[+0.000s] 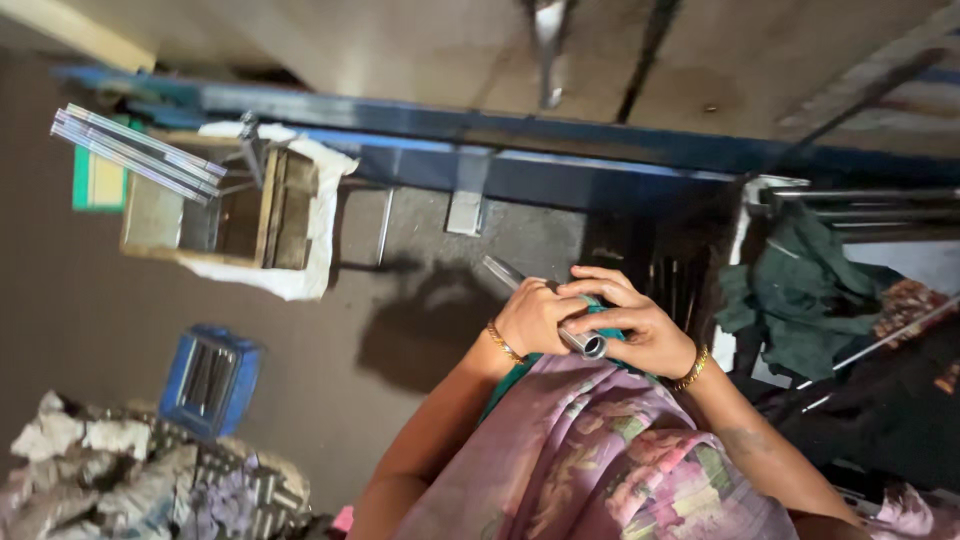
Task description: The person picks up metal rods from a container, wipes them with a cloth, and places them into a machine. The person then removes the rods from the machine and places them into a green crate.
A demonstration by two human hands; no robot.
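I hold a short metal tube (583,343) with both hands over my lap. My left hand (535,315) wraps its middle, and my right hand (625,320) covers it from the right, with a teal cloth (600,305) under the fingers. The tube's far end (498,268) points up-left; its open near end faces me. Gold bangles sit on both wrists. A pink floral garment (610,460) lies below my hands.
An open wooden box (235,210) lined with white cloth holds long metal rods (135,150) at the left. A blue crate (210,378) with tubes stands on the floor. A blue steel beam (560,160) crosses the back. A dark green cloth (800,290) drapes at right.
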